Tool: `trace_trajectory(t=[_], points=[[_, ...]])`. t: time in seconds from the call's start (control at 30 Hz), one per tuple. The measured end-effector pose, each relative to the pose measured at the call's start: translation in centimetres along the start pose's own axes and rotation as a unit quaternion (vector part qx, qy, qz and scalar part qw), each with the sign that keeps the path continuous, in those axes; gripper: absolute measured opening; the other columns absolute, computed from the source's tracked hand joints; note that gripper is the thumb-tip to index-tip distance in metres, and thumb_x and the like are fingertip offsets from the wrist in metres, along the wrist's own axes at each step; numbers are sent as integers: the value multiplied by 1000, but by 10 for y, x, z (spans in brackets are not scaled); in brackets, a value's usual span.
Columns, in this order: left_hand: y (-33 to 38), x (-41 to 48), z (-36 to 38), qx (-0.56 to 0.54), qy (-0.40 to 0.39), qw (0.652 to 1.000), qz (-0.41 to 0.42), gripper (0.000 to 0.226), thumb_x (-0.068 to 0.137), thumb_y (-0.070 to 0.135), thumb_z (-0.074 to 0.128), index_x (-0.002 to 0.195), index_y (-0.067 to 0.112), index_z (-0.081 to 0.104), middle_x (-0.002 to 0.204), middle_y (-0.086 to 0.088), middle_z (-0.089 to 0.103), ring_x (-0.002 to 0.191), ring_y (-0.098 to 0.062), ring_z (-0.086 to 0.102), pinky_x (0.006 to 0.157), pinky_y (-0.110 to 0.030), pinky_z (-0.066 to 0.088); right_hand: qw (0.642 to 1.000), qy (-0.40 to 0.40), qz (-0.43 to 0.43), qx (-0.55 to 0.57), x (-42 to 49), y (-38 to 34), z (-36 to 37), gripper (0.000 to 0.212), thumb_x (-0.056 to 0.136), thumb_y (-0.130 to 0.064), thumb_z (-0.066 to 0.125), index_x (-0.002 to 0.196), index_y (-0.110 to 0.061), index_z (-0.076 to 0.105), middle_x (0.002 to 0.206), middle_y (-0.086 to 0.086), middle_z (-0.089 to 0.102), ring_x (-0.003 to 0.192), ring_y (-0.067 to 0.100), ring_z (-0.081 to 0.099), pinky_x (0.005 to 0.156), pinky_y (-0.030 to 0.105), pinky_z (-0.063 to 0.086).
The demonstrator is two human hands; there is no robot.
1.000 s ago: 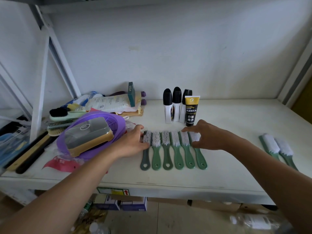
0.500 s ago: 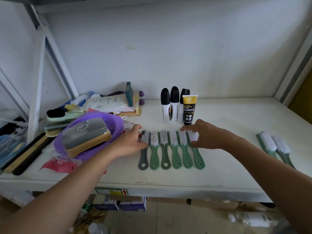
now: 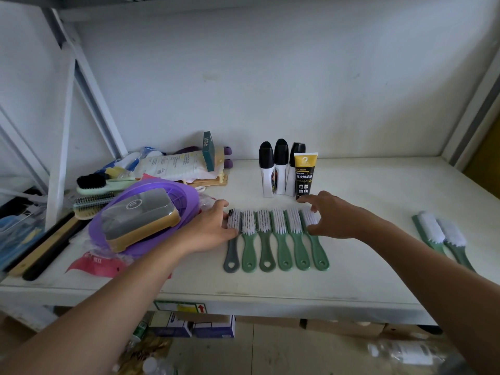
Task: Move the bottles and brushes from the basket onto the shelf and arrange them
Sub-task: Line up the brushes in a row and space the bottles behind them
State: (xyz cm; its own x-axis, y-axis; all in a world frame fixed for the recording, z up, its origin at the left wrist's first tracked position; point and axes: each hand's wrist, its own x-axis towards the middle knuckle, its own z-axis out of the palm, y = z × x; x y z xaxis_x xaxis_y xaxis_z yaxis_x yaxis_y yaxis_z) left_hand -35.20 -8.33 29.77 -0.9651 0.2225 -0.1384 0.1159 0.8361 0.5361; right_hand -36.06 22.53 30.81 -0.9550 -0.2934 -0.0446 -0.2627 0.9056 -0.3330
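Several brushes with white bristles lie side by side in a row (image 3: 281,242) on the white shelf (image 3: 378,280), handles toward me; the leftmost is grey, the others green. My left hand (image 3: 209,228) presses against the row's left end, fingers on the grey brush's head. My right hand (image 3: 332,216) rests on the rightmost brush's head, fingers spread. Behind the row stand three black-capped white bottles (image 3: 276,170) and a yellow-and-black tube (image 3: 304,174). Two more green brushes (image 3: 441,236) lie at the right. A purple basket (image 3: 151,212) at the left holds a tan-based box.
A pile of packets, a dark green box (image 3: 209,151) and loose brushes (image 3: 92,192) crowds the shelf's left back. White frame struts (image 3: 62,131) rise at the left. Cartons (image 3: 189,324) and a plastic bottle (image 3: 405,353) lie on the floor below.
Both hands have stayed at the ends of the brush row, barely shifting. The row looks slightly tighter and straighter.
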Motion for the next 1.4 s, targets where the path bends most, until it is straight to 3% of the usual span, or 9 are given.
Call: trace_trajectory(t=[0.23, 0.37, 0.5, 0.63, 0.77, 0.9, 1.03, 1.2, 1.4], points=[[1, 0, -1, -7, -1, 1000, -2, 83, 91, 37, 69, 156, 19, 20, 146, -3, 51, 125, -19, 55, 110, -42, 43, 1000, -9, -10, 15, 0, 1, 0, 71, 82, -38, 75, 145, -34, 40, 127, 1, 48, 93, 7, 49, 86, 29, 48], [1, 2, -2, -41, 2, 999, -17, 82, 90, 36, 71, 155, 17, 24, 144, -1, 53, 122, -17, 57, 107, -40, 46, 999, -17, -17, 29, -1, 5, -7, 66, 82, -38, 76, 141, -38, 46, 120, -5, 56, 89, 5, 59, 85, 25, 48], [1, 3, -4, -91, 4, 995, -44, 76, 91, 42, 69, 152, 19, 30, 144, 1, 53, 122, -18, 56, 106, -43, 47, 997, -14, 10, 72, -12, 20, -30, 35, 84, -33, 76, 117, -37, 65, 104, -11, 65, 68, 10, 72, 77, 23, 54], [1, 2, -3, -111, 16, 992, -52, 73, 94, 48, 65, 151, 17, 33, 144, 0, 54, 122, -18, 56, 106, -44, 47, 994, 58, 89, -27, -32, 70, -56, 17, 82, -26, 77, 97, -31, 71, 96, -2, 73, 77, 12, 64, 70, 21, 41], [1, 2, -2, -117, 17, 992, -50, 73, 93, 48, 67, 150, 16, 34, 143, -1, 53, 122, -18, 56, 106, -43, 48, 970, 81, 214, -79, -61, 118, -76, 13, 79, -29, 79, 77, -24, 68, 92, 2, 72, 84, 19, 62, 76, 29, 45], [-3, 2, -4, -128, 12, 990, -53, 74, 92, 47, 69, 150, 15, 34, 142, -1, 53, 123, -19, 56, 107, -44, 48, 954, 24, 291, -66, -75, 126, -81, 28, 78, -43, 79, 77, -16, 71, 54, -4, 70, 66, 15, 68, 77, 29, 52], [-2, 1, -5, -135, 9, 989, -54, 77, 89, 48, 71, 149, 17, 35, 142, -1, 53, 123, -18, 57, 106, -44, 49, 953, -19, 287, -91, -75, 123, -77, 31, 78, -38, 78, 78, -8, 77, 62, 2, 74, 67, 17, 72, 75, 29, 54], [2, -1, -5, -130, 8, 990, -55, 74, 92, 45, 69, 151, 17, 33, 145, -2, 52, 122, -18, 57, 105, -43, 50, 975, -28, 218, 5, -70, 120, -67, 17, 73, -26, 86, 78, -18, 72, 68, -2, 75, 61, 10, 72, 66, 25, 52], [2, -1, -5, -132, 8, 990, -57, 75, 92, 45, 69, 151, 18, 33, 145, -1, 52, 122, -18, 57, 104, -44, 50, 961, 67, 258, -73, -75, 134, -81, 21, 71, -33, 85, 77, -23, 68, 86, -1, 68, 86, 21, 61, 73, 31, 46]])
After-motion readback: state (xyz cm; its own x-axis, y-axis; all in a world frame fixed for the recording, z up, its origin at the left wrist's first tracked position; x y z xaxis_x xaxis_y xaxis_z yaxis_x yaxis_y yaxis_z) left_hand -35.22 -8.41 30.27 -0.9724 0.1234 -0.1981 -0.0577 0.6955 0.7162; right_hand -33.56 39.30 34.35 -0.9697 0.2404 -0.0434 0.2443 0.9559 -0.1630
